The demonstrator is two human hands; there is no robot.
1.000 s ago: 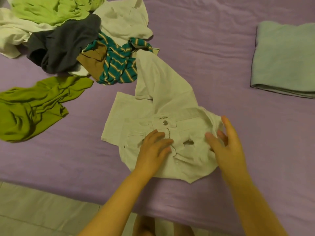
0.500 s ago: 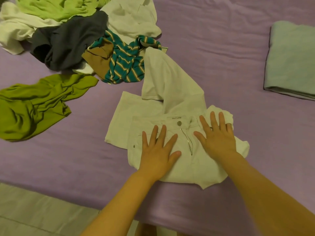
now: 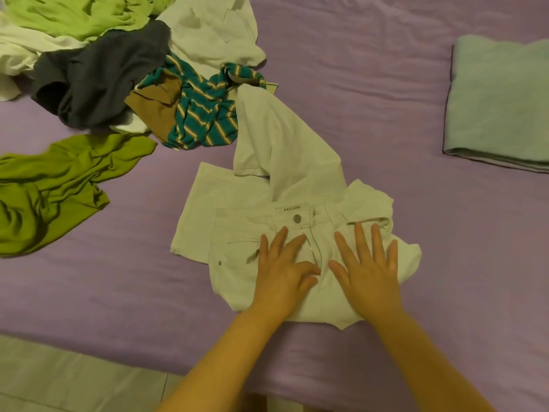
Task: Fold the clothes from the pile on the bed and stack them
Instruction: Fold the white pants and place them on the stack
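Here both hands (image 3: 323,272) press flat on white trousers (image 3: 237,272).

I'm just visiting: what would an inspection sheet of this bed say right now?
Surface: purple bed sheet, lightly wrinkled.
Job's things: white trousers partly folded, zip open; unfolded pile at far left; green garment apart from it; folded grey-green item at right.
Clutter: nothing seen.
Hands: left hand and right hand pressed flat on the trousers.
Cables: nothing seen.
Surroundings: pale floor by the bed's near edge.
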